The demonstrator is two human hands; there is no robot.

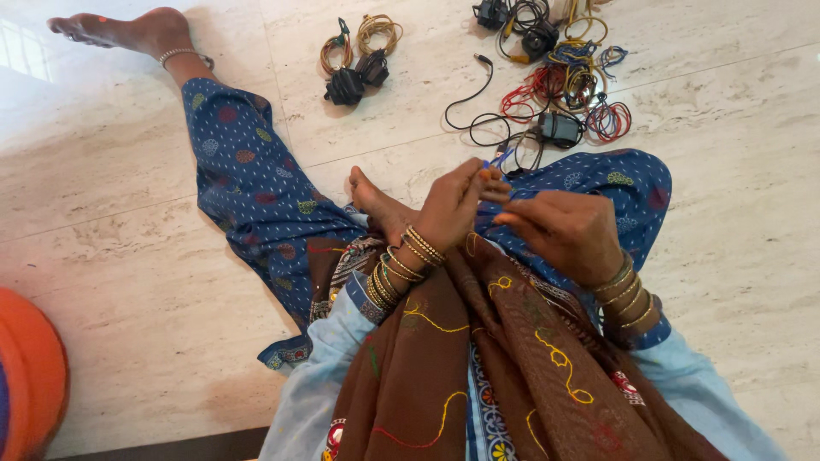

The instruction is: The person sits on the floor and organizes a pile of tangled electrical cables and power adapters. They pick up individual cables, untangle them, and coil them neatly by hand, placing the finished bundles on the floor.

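I sit on a marble floor (145, 282) with one leg stretched out to the left and the other folded. My left hand (453, 205) and my right hand (564, 226) meet over my lap. Both pinch a thin blue wire (500, 159) between the fingertips, and its end pokes up past my left fingers. Several bangles ring each wrist. A brown embroidered scarf (478, 376) lies over my lap.
A tangle of red, yellow, blue and black wires (572, 77) with a black adapter (559, 128) lies ahead on the floor. Two coiled cables with black plugs (354, 60) sit further left. An orange round object (30, 376) is at the lower left edge.
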